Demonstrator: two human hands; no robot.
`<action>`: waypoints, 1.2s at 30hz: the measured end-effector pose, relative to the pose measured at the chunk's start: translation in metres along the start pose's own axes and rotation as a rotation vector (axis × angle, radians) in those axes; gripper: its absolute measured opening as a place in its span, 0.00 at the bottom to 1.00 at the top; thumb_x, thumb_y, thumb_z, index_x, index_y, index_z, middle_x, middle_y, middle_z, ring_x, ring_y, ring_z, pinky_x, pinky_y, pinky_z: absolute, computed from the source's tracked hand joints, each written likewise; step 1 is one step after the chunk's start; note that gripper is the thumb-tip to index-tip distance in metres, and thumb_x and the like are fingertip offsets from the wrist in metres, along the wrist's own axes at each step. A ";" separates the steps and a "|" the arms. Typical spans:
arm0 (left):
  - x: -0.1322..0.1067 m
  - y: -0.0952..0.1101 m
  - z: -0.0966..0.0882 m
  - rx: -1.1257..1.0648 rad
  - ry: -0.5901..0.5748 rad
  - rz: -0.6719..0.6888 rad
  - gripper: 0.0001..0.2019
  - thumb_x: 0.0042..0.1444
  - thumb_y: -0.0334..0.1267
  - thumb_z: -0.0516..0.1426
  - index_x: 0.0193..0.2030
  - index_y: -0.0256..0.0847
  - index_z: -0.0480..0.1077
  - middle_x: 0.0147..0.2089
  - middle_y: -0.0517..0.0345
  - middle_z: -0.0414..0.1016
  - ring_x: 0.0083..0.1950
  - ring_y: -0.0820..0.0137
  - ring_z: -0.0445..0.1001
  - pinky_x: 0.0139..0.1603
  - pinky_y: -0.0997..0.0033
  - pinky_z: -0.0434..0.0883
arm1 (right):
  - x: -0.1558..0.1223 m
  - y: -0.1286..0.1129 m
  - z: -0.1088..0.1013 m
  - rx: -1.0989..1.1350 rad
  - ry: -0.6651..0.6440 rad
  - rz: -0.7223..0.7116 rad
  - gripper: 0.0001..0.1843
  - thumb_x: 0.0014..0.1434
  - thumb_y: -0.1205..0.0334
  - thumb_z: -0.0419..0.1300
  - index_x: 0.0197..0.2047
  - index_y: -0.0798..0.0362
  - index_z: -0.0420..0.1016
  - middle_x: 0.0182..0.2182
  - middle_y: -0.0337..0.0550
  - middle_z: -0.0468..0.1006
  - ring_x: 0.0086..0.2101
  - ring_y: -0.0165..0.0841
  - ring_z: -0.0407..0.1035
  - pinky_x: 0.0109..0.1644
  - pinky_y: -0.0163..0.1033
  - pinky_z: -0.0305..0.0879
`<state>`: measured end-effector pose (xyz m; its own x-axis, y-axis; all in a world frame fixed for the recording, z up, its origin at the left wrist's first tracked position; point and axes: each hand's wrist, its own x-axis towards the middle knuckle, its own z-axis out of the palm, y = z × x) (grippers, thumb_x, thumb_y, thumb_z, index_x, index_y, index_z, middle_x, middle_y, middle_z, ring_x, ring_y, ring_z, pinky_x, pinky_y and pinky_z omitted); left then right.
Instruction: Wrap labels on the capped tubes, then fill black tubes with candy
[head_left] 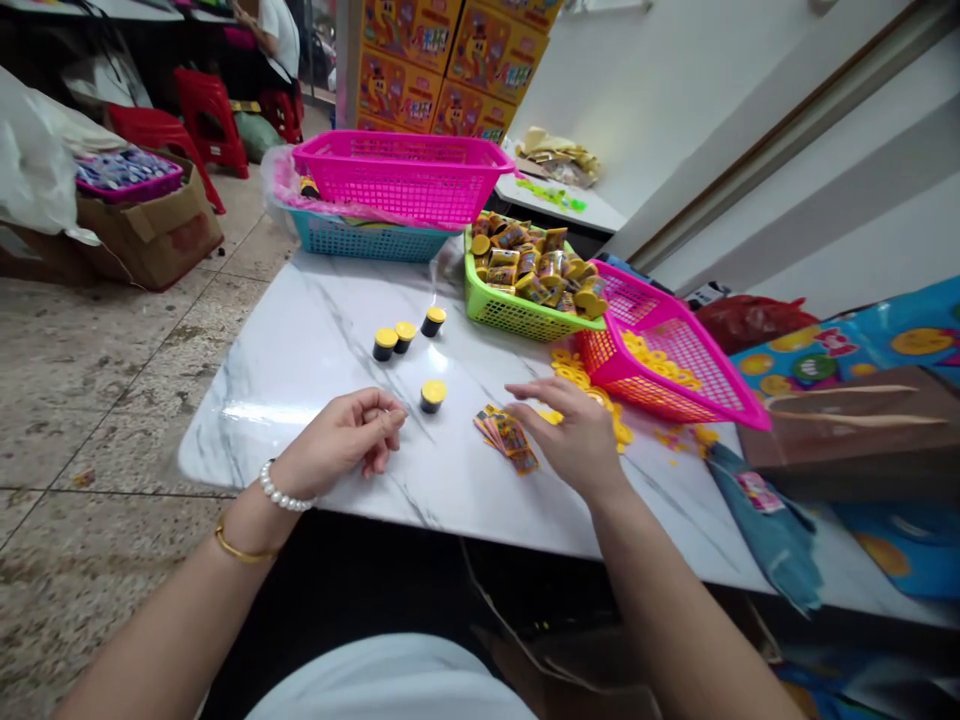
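Head view, read from left to right. At 9 o'clock in the frame a cardboard box (154, 235) stands on the floor, beside the marble table (300, 340). The left hand (349, 435) rests on the table's near edge with its fingers curled toward the palm and the thumb tip against the forefinger; whether anything lies in that pinch cannot be told. At 12 o'clock from this hand three capped pots (405, 335), black with yellow lids, stand upright in a slanting row, and farther at 12 o'clock an upper pink basket (405, 175) sits on a blue basket (367, 240). A single capped pot (433, 395) stands upright at 2 o'clock from the left hand, just beside its knuckles but apart from them. A fanned stack of labels (506, 438) lies flat on the table at 4 o'clock from that pot. The right hand (574, 435) is released, palm down with fingers spread, its thumb side just beside the labels at its 9 o'clock; contact cannot be told. At 12 o'clock from the labels a green basket (517, 315) holds wrapped pots. Loose yellow rings (570, 370) lie at 12 o'clock from the right hand. At its 2 o'clock a tilted pink basket (675, 400) holds more yellow rings.
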<state>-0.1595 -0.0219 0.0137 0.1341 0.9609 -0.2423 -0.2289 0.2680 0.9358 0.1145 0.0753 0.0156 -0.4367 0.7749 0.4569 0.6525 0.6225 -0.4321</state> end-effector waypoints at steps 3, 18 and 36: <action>0.000 0.001 0.001 0.014 0.000 -0.004 0.27 0.46 0.58 0.67 0.39 0.36 0.69 0.25 0.64 0.71 0.18 0.80 0.67 0.15 0.82 0.61 | -0.030 0.019 0.003 0.020 0.048 0.182 0.08 0.57 0.55 0.66 0.34 0.48 0.84 0.33 0.44 0.81 0.37 0.39 0.75 0.44 0.46 0.70; -0.027 -0.012 0.028 0.135 0.180 0.040 0.22 0.51 0.55 0.64 0.38 0.36 0.70 0.25 0.63 0.71 0.19 0.80 0.65 0.19 0.81 0.61 | -0.034 0.023 0.013 0.012 -0.057 0.014 0.05 0.61 0.63 0.61 0.35 0.51 0.78 0.31 0.45 0.78 0.34 0.38 0.71 0.41 0.45 0.67; -0.046 -0.022 0.046 0.076 0.311 0.171 0.12 0.52 0.44 0.65 0.34 0.36 0.76 0.27 0.61 0.73 0.25 0.77 0.65 0.27 0.76 0.64 | -0.055 -0.098 0.040 0.256 0.193 -0.215 0.08 0.60 0.67 0.65 0.41 0.45 0.81 0.33 0.42 0.76 0.36 0.36 0.72 0.45 0.47 0.70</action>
<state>-0.1160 -0.0753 0.0161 -0.2023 0.9699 -0.1355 -0.1488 0.1064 0.9831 0.0498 -0.0243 0.0021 -0.4060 0.6043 0.6855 0.3725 0.7944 -0.4797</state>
